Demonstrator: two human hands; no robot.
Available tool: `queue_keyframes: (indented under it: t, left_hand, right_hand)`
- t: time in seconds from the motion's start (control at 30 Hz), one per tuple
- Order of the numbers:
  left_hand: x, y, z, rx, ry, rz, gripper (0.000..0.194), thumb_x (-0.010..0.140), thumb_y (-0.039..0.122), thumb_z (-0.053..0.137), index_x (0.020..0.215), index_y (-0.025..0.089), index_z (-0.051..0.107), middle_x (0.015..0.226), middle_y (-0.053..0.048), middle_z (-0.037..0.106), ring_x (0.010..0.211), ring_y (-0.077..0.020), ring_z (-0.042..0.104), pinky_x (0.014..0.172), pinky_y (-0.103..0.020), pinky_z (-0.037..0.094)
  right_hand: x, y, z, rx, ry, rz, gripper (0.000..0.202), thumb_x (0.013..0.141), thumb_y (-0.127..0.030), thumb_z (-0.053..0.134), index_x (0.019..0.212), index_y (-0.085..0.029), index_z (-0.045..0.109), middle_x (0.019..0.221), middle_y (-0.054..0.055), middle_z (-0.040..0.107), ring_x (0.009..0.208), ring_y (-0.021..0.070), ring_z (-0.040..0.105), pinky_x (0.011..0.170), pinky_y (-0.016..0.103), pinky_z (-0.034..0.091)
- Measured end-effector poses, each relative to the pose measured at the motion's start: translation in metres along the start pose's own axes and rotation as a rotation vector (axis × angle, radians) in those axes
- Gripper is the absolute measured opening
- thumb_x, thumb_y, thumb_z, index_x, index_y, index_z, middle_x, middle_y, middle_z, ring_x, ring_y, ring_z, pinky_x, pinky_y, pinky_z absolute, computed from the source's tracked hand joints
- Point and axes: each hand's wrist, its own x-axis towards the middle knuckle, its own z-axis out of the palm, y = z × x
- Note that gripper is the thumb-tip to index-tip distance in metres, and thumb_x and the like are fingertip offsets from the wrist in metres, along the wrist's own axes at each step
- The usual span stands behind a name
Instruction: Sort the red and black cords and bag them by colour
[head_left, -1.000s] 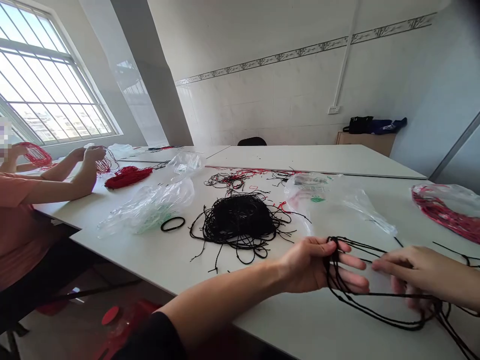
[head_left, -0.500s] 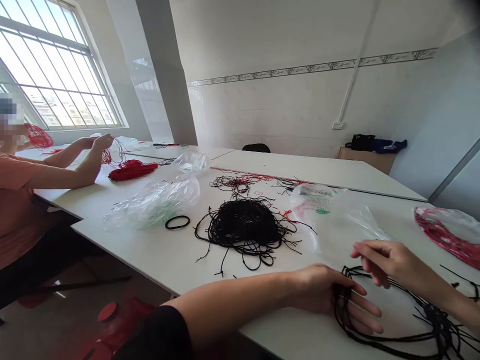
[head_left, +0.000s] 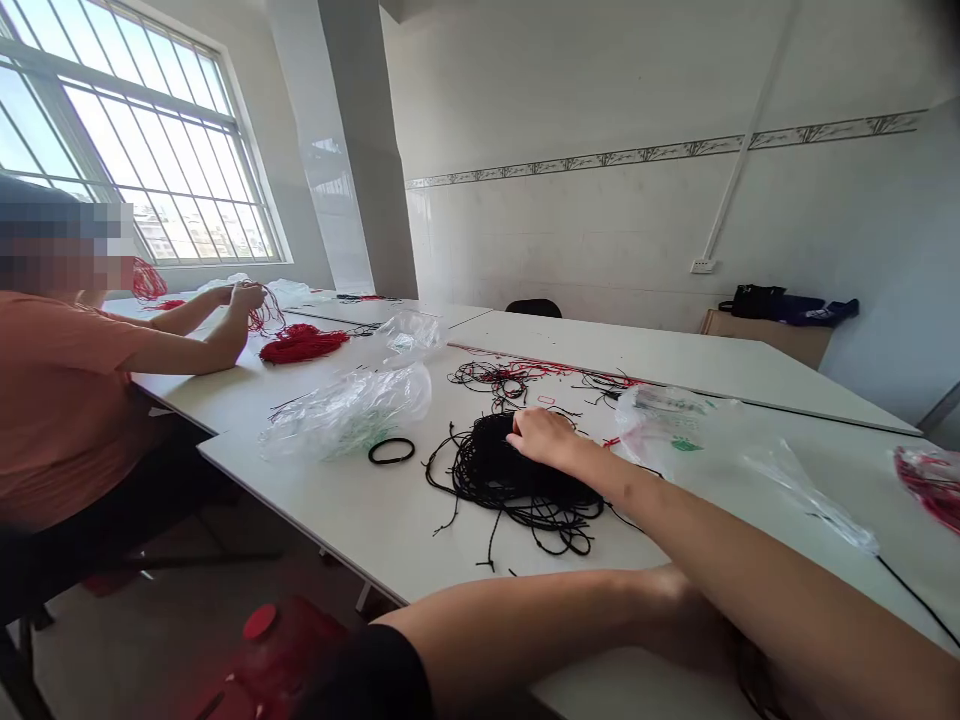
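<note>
My right hand (head_left: pixel 544 437) reaches across to a heap of black cords (head_left: pixel 499 470) on the white table. Its fingers are curled down at the top of the heap, closed on black cord; the fingertips are partly hidden. My right forearm crosses over my left hand (head_left: pixel 686 615), which rests low near the table's front edge with its fingers out of sight. Some dark cord (head_left: pixel 754 675) shows below my right forearm, beside that hand. Left of the heap lies a black ring-shaped loop (head_left: pixel 391 451).
Clear plastic bags lie left (head_left: pixel 352 410) and right (head_left: pixel 660 420) of the heap. Tangled black and red cords (head_left: pixel 495 378) are behind it. A co-worker (head_left: pixel 67 390) at the left handles red cords near a red bundle (head_left: pixel 304 343). A red stool (head_left: pixel 261 622) stands below.
My right hand has moved left from beside the looped black cords onto the black heap. My left hand's fingers have become hidden behind my right forearm. The view has turned slightly left.
</note>
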Motion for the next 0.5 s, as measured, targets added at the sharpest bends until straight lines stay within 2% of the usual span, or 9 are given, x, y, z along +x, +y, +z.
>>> queue_keyframes:
  t: [0.07,0.2,0.3,0.4,0.47,0.5]
  left_hand:
    - [-0.004,0.000,0.001,-0.001,0.067,-0.013,0.035,0.075,0.043,0.043,0.088,0.017,0.063,0.091,-0.011,0.063,0.100,-0.0261,0.055,0.091,-0.045,0.038]
    - [0.011,-0.011,-0.010,0.045,-0.095,-0.006,0.031,0.070,0.039,0.050,0.085,0.015,0.063,0.088,-0.011,0.063,0.093,-0.0267,0.059,0.084,-0.045,0.043]
    - [0.038,-0.022,-0.026,0.092,-0.196,-0.044,0.028,0.066,0.036,0.050,0.074,0.014,0.064,0.077,-0.012,0.064,0.079,-0.0270,0.062,0.072,-0.045,0.048]
    - [0.058,-0.027,-0.038,0.173,-0.335,-0.273,0.028,0.061,0.027,0.044,0.067,0.012,0.066,0.069,-0.014,0.064,0.068,-0.0254,0.062,0.059,-0.041,0.050]
    - [0.062,-0.025,-0.040,0.172,-0.363,-0.353,0.029,0.058,0.023,0.042,0.066,0.011,0.067,0.067,-0.014,0.064,0.066,-0.0233,0.062,0.055,-0.037,0.049]
    - [0.061,-0.024,-0.040,0.153,-0.347,-0.357,0.029,0.057,0.022,0.042,0.067,0.012,0.067,0.068,-0.013,0.064,0.066,-0.0221,0.062,0.055,-0.035,0.049]
  right_hand:
    - [0.011,-0.005,0.004,-0.012,-0.024,0.020,0.022,0.076,-0.026,0.054,0.088,-0.010,0.064,0.094,0.017,0.064,0.086,0.0270,0.061,0.069,0.034,0.046]
    - [0.016,0.000,-0.009,-0.006,-0.010,0.045,0.018,0.075,-0.021,0.053,0.085,-0.013,0.066,0.090,0.013,0.066,0.083,0.0233,0.062,0.069,0.031,0.045]
    - [0.014,0.009,-0.040,0.019,0.055,0.037,0.019,0.077,-0.025,0.053,0.086,-0.016,0.067,0.090,0.009,0.066,0.085,0.0204,0.061,0.072,0.029,0.045]
    - [0.007,0.016,-0.082,0.047,0.117,0.039,0.023,0.077,-0.031,0.053,0.085,-0.015,0.067,0.082,0.007,0.066,0.078,0.0181,0.061,0.070,0.029,0.045]
    - [0.000,0.018,-0.108,0.119,0.243,0.053,0.025,0.077,-0.034,0.053,0.084,-0.014,0.067,0.073,0.006,0.064,0.068,0.0159,0.060,0.065,0.029,0.046]
    - [-0.005,0.017,-0.119,0.172,0.359,0.058,0.027,0.078,-0.035,0.052,0.084,-0.013,0.066,0.071,0.006,0.063,0.065,0.0147,0.059,0.063,0.029,0.046]
